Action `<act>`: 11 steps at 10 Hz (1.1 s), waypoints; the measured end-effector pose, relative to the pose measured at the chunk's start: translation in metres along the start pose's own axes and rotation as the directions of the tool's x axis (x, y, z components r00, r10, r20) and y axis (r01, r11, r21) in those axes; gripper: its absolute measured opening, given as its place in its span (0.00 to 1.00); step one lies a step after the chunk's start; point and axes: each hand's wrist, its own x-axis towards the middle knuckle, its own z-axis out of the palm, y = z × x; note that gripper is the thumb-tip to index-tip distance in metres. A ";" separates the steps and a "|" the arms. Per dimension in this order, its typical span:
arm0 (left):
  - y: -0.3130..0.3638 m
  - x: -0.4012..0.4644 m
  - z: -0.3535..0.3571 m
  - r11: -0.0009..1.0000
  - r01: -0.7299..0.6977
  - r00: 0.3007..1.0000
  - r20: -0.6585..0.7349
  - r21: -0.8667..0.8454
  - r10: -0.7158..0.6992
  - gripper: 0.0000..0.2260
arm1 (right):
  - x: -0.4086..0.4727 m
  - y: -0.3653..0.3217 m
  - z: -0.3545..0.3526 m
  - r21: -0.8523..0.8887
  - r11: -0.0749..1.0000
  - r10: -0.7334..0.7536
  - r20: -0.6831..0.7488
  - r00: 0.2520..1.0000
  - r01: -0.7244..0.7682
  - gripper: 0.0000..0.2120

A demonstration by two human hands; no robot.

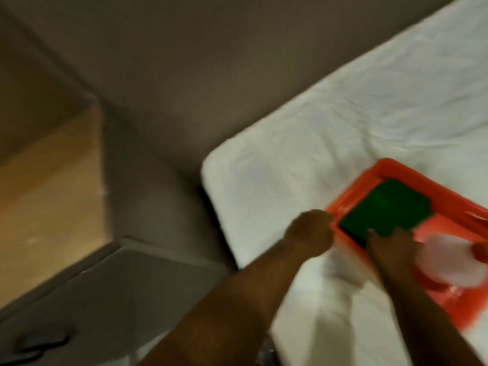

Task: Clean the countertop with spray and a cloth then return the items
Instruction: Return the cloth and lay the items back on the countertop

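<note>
Across the right half of the frame spreads a white, wrinkled sheet over a bed or padded surface point(356, 122); whether this is near the countertop cannot be told. At left stands a tan wooden cabinet point(50, 191), and below it, lower left, a grey ledge point(111, 299) runs toward the corner of the frame.

At lower right, on the white sheet, lies an orange tray point(446, 199), its far end cut off by the frame edge. Inside, in its upper-left part, lies a green cloth point(385, 210), folded flat. It looks soft and light, likely to droop when lifted, so pinching a folded edge or gathering it by the near corner seems best. To the right of it in the tray lies a blurred, pale, rounded thing with a red end, probably the spray bottle point(449, 262); if plastic it should be stiff, fairly light and perhaps slick, best taken round the neck or body.

The left hand point(311, 233) sits at the tray's left corner, fingers curled, seemingly gripping the rim, though blur makes that uncertain. The right hand point(390, 247) reaches over the near rim, fingertips touching the cloth's near edge; whether its fingers lie straight or are pinching I cannot tell. The bottle lies just right of this hand.
</note>
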 end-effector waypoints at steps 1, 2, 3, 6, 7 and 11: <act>-0.039 -0.057 -0.044 0.994 0.077 0.993 -0.079 -0.076 -0.083 0.19 | -0.054 -0.063 0.009 0.036 0.989 -0.146 0.107 0.984 0.143 0.13; -0.074 -0.114 -0.095 0.991 0.069 0.965 -0.245 -0.118 -0.097 0.18 | -0.099 -0.114 0.017 0.083 0.966 -0.251 0.081 0.965 0.245 0.19; -0.102 -0.181 -0.154 0.993 0.018 0.880 -0.470 -0.117 -0.072 0.17 | -0.171 -0.196 0.027 0.161 0.903 -0.418 0.125 0.900 0.398 0.23; -0.283 -0.373 -0.229 0.674 0.709 0.504 -0.520 -0.206 -0.689 0.42 | -0.367 -0.329 0.095 0.231 0.726 -0.687 0.198 0.699 0.648 0.23; -0.233 -0.355 -0.196 0.992 0.115 0.926 -0.367 0.050 -0.089 0.36 | -0.415 -0.349 0.116 0.205 0.679 -0.734 0.169 0.658 0.705 0.19; -0.478 -0.622 -0.237 0.744 0.100 0.486 -0.620 -0.661 -0.616 0.09 | -0.620 -0.426 0.246 0.230 0.517 -0.850 0.250 0.464 0.824 0.13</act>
